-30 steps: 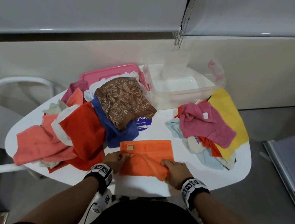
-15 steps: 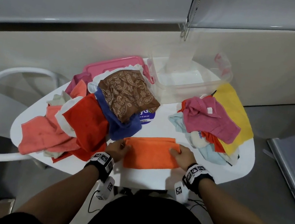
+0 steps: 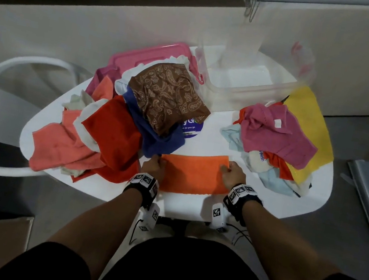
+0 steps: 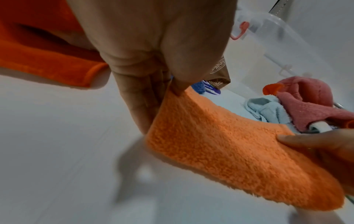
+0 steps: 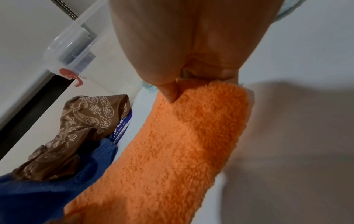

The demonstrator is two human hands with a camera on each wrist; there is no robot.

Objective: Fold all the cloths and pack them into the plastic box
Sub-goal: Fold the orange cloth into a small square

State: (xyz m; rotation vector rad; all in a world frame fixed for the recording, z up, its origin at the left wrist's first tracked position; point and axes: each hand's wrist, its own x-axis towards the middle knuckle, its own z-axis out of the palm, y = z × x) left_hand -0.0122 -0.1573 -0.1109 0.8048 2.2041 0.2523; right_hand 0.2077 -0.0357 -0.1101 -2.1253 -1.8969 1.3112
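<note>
Both your left hand (image 3: 154, 165) and right hand (image 3: 232, 175) pinched the orange cloth's (image 3: 193, 174) far corners, having folded it in half on the worktop (image 3: 214, 130), so another fold likely remained before boxing.

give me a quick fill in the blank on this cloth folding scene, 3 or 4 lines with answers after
1. Both hands pinch the ends of the ____ cloth on the white table.
2. The clear plastic box holds ____ cloths so far.
3. The brown paisley cloth lies on top of a ____ cloth.
4. In the pile by the right hand, the pink cloth lies over a ____ one.

Missing words: orange; no; blue; yellow
</note>
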